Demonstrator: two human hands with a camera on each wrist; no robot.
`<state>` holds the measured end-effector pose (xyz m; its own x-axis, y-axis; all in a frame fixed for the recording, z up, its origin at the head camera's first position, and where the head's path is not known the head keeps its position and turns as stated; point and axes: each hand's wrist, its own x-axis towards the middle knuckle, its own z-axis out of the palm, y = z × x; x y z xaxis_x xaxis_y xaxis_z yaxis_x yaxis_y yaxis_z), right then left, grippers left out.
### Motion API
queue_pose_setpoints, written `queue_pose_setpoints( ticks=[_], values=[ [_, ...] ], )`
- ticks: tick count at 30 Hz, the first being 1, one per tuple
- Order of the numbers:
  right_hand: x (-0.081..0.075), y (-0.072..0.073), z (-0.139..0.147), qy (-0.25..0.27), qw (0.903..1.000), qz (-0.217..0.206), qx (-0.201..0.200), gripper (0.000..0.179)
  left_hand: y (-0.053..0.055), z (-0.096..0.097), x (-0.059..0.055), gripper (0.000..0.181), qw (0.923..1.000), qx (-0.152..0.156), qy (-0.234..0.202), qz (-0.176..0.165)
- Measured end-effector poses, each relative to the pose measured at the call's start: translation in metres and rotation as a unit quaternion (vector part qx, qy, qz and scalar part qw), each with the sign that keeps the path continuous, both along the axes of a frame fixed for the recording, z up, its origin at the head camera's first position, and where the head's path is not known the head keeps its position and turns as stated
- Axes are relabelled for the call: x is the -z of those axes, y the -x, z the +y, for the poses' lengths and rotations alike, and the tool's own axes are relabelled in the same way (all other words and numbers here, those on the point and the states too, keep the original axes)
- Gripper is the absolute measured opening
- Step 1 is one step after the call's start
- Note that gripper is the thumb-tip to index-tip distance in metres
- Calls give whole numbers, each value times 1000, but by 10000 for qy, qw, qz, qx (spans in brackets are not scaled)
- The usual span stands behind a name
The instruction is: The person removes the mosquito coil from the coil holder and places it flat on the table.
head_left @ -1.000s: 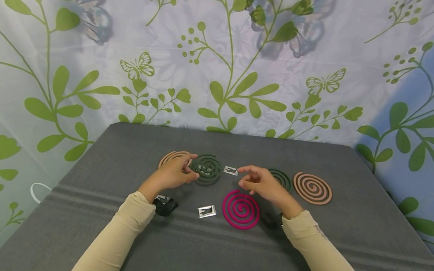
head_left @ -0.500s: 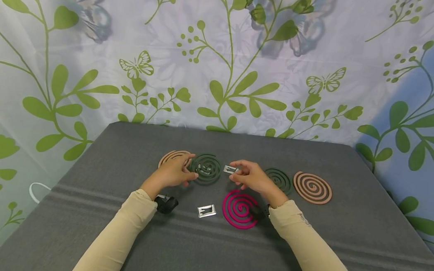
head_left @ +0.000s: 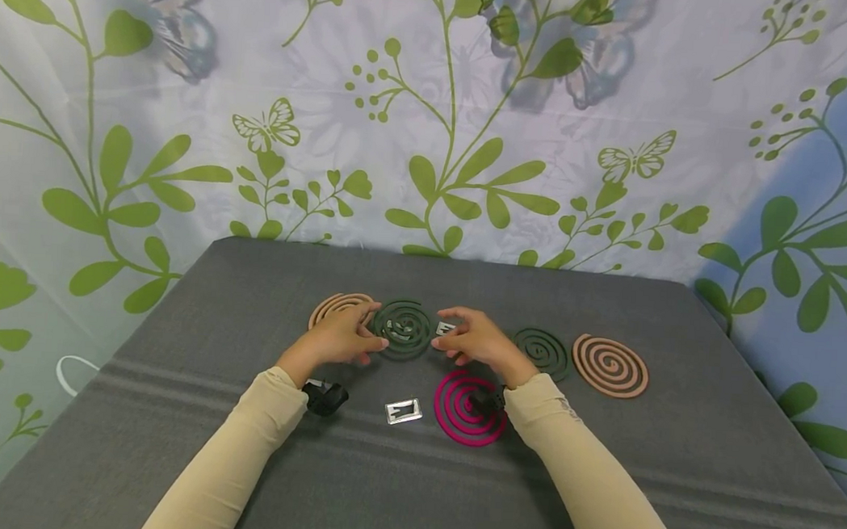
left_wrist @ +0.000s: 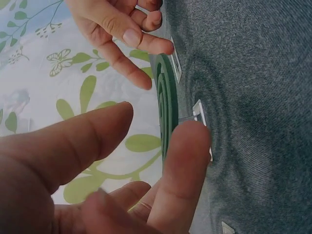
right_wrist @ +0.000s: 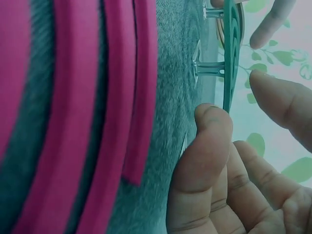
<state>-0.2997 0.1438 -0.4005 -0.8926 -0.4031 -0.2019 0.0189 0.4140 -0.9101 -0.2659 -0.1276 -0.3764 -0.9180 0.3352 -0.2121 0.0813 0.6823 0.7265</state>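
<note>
A dark green mosquito coil [head_left: 403,326] lies raised off the cloth on a metal stand [right_wrist: 209,68], between my two hands. At its left edge is my left hand [head_left: 336,338], thumb and index finger parted; the left wrist view shows a gap between them and no grip. My right hand [head_left: 480,342] is at the coil's right edge, fingers loosely bent. Its thumb [right_wrist: 209,141] comes close to the rim; whether they touch I cannot tell. Partly behind that hand lies a flat metal stand [head_left: 445,328]. The left hand partly covers a tan coil [head_left: 335,301].
A pink coil [head_left: 458,408] lies in front, partly under the right wrist camera [head_left: 486,400]. Another metal stand [head_left: 403,411] is left of it. To the right lie a second green coil [head_left: 540,351] and a second tan coil [head_left: 610,366]. A patterned curtain hangs behind the table.
My right hand has moved left, over the flat metal stand, to the right edge of the raised green coil. My left hand has barely shifted. The coils and stands stay in place.
</note>
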Motion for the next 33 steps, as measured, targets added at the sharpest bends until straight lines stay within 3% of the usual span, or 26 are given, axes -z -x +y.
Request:
queue_pose_setpoints(
  ticks=[19, 33],
  values=[
    [6, 11, -20, -223, 9993, -280, 130, 67, 4, 0, 5, 78, 10000, -41, 0, 24],
    [7, 10, -19, -115, 9991, -340, 227, 68, 5, 1, 10, 76, 9990, -133, -399, 165]
  ],
)
